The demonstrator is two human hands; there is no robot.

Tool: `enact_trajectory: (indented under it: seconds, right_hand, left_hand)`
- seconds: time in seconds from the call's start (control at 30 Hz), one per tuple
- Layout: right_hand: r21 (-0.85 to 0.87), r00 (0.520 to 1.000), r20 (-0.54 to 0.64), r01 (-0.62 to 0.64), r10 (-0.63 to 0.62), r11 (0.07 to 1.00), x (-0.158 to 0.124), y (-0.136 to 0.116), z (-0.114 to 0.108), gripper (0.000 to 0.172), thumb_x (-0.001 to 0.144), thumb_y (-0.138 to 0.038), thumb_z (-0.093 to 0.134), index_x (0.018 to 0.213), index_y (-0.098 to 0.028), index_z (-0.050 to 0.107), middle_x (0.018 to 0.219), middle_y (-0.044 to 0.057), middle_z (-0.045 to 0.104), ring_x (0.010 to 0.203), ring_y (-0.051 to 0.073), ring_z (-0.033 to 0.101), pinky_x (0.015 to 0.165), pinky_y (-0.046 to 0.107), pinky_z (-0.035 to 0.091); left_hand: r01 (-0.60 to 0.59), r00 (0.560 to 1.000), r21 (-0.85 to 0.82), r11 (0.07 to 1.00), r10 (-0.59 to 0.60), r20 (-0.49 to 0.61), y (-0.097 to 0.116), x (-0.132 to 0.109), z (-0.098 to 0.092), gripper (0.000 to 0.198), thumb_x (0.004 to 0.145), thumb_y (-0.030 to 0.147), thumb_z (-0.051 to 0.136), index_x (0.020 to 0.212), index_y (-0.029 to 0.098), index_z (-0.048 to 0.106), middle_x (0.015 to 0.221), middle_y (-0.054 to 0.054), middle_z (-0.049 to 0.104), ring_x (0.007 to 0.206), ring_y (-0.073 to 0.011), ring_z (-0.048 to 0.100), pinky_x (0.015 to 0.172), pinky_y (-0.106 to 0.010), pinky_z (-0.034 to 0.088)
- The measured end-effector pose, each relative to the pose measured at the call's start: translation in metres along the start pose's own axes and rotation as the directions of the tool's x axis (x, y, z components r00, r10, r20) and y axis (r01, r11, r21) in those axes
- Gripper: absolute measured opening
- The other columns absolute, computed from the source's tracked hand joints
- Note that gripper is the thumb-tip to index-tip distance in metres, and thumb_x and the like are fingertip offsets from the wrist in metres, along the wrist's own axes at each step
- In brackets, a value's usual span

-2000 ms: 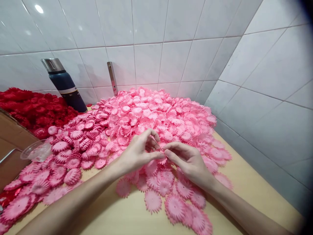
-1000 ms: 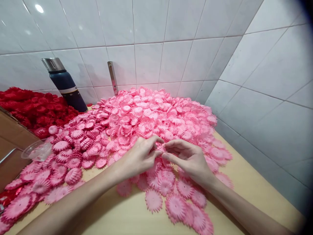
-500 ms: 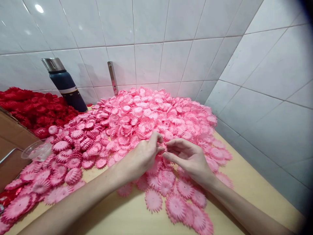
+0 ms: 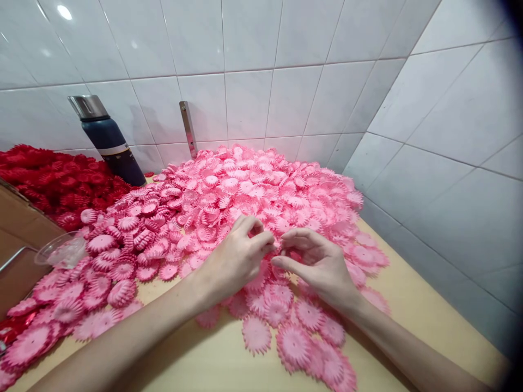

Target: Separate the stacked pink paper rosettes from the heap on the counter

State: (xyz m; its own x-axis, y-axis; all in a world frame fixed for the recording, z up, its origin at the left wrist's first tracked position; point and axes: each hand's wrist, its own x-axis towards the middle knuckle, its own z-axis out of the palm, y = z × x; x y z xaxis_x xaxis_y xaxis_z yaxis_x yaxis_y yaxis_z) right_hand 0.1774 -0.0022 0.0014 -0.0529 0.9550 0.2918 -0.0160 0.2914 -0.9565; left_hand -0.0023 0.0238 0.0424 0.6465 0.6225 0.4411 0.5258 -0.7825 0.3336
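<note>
My left hand (image 4: 241,256) is closed, its fingertips pinched together just above the heap of pink scalloped discs (image 4: 253,188). Close to its right, my right hand (image 4: 314,264) has thumb and forefinger curved round toward a small pink piece (image 4: 277,247) between the two hands. That piece is mostly hidden by the fingers, and its shape is hard to make out. Flat pink discs (image 4: 293,344) lie on the table in front of and below the hands.
A dark blue bottle (image 4: 110,144) leans near the red pile (image 4: 57,182) at the back left. Left are a cardboard box (image 4: 24,239) and a clear plastic cup (image 4: 67,251). A metal strip (image 4: 188,129) stands against the tiled wall (image 4: 249,103).
My left hand has rolled over slightly, its back turned more upward and its knuckles shifted left. My right hand has barely moved.
</note>
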Motion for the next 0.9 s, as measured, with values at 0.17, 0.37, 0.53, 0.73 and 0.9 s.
enact_trajectory:
  seconds: [0.17, 0.37, 0.53, 0.73, 0.9]
  right_hand:
    - [-0.008, 1.0, -0.003, -0.006, 0.006, 1.0, -0.001, 0.001, 0.002, 0.032, 0.071, -0.024, 0.079, 0.098, -0.023, 0.061, 0.087, 0.003, 0.07, 0.084, 0.017, 0.067, 0.078, 0.029, 0.057]
    - [-0.028, 0.999, 0.022, -0.026, 0.027, 0.999, -0.001, -0.003, 0.002, 0.024, 0.075, -0.025, 0.076, 0.089, -0.022, 0.057, 0.079, 0.0, 0.063, 0.075, 0.014, 0.063, 0.067, 0.025, 0.055]
    - [0.026, 0.999, 0.037, -0.029, 0.028, 0.999, 0.001, -0.013, 0.002, 0.024, 0.075, -0.025, 0.075, 0.085, -0.022, 0.053, 0.077, -0.001, 0.057, 0.074, 0.013, 0.058, 0.067, 0.025, 0.053]
    - [0.025, 0.997, 0.071, 0.026, -0.028, 0.999, 0.002, -0.023, 0.0, 0.022, 0.076, -0.027, 0.074, 0.082, -0.022, 0.053, 0.076, 0.0, 0.057, 0.073, 0.015, 0.058, 0.065, 0.029, 0.054]
    - [0.026, 0.996, 0.075, 0.056, -0.058, 0.998, 0.002, -0.024, 0.0, 0.018, 0.078, -0.022, 0.071, 0.081, -0.022, 0.054, 0.077, 0.0, 0.058, 0.075, 0.015, 0.059, 0.07, 0.03, 0.055]
  left_hand:
    - [0.032, 0.998, -0.007, 0.999, -0.031, 0.053, 0.003, 0.0, 0.0, 0.018, 0.093, 0.014, 0.044, 0.083, 0.013, 0.059, 0.079, -0.006, 0.06, 0.073, -0.0155, 0.055, 0.067, -0.028, 0.049]
    - [0.019, 0.999, 0.017, 1.0, -0.02, 0.048, 0.004, 0.001, -0.003, 0.017, 0.092, 0.013, 0.045, 0.081, 0.013, 0.057, 0.078, -0.005, 0.06, 0.072, -0.0145, 0.054, 0.065, -0.027, 0.047]
    - [-0.094, 0.996, 0.212, 0.973, 0.092, 0.018, 0.013, 0.002, -0.011, 0.019, 0.09, 0.005, 0.042, 0.08, 0.013, 0.056, 0.076, -0.004, 0.059, 0.072, -0.0154, 0.049, 0.062, -0.026, 0.044]
    - [-0.137, 0.991, 0.28, 0.95, 0.131, 0.043, 0.024, 0.001, -0.019, 0.021, 0.091, 0.005, 0.038, 0.082, 0.013, 0.055, 0.077, -0.004, 0.058, 0.07, -0.0142, 0.046, 0.061, -0.026, 0.044]
    - [-0.063, 0.997, 0.209, 0.976, 0.071, -0.031, 0.02, 0.002, -0.017, 0.018, 0.092, 0.007, 0.041, 0.082, 0.012, 0.056, 0.074, -0.002, 0.054, 0.064, -0.0116, 0.045, 0.056, -0.024, 0.041]
